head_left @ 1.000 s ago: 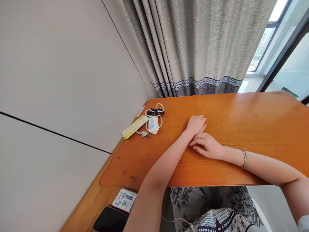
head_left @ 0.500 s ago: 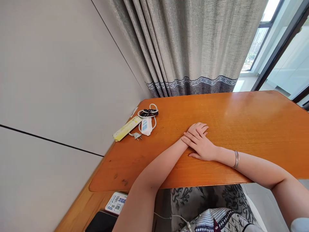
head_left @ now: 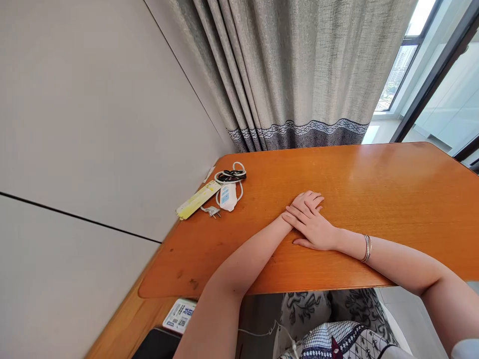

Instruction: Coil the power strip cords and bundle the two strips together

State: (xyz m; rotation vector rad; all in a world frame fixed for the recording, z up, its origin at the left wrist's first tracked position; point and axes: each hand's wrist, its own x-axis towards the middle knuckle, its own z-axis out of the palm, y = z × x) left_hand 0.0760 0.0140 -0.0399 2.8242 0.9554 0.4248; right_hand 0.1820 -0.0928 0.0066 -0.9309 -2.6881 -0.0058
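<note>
Wooden table, left hand, partly hidden; right hand atop it

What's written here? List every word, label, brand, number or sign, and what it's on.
No text reads with certainty.
White blue-printed item: large blue characters and a QR-like square, too blurred to quote.
Long yellow box: faint markings, too small to read.
White power strip: blue markings, no legible words.

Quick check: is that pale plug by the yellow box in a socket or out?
Out: the plug lies on the table, its prongs bare.
</note>
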